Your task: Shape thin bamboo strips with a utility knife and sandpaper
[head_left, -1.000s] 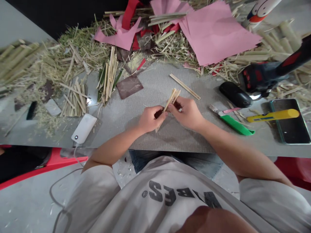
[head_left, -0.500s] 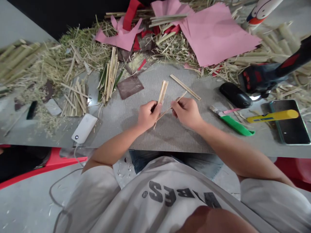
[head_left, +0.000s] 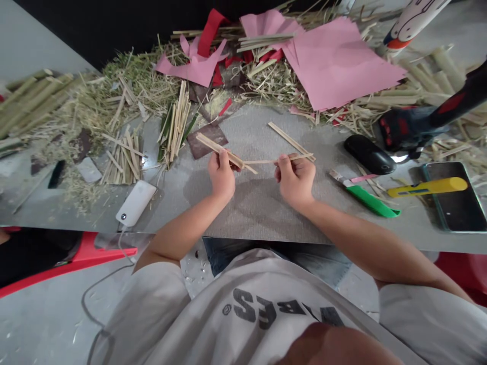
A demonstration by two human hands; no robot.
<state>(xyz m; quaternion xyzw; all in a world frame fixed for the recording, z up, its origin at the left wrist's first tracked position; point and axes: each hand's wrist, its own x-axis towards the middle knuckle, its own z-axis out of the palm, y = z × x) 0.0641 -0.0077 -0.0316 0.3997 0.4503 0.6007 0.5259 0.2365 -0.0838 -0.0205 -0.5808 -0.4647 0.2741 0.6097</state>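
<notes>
My left hand (head_left: 222,175) is closed around a small bundle of pale wooden strips (head_left: 213,145), which points up and to the left. Between the thumb and fingers of my right hand (head_left: 294,177) is a thin pale strip (head_left: 262,161); its left end meets the lower end of the bundle. A loose flat strip (head_left: 287,138) lies on the table just above my right hand. Beyond my left hand lies a brown square piece (head_left: 205,138), partly behind the bundle.
Stacked strips (head_left: 177,124), a white device with a cable (head_left: 136,204) and shavings (head_left: 125,76) lie left. Pink sheets (head_left: 335,61) lie at the back. To the right are a black mouse (head_left: 369,153), a green-handled tool (head_left: 373,201), a yellow tool (head_left: 429,186) and a phone (head_left: 460,210).
My left hand has moved slightly left, and the bundle has tilted from nearly upright to pointing left. The thin strip is now nearly level, and my hands are farther apart.
</notes>
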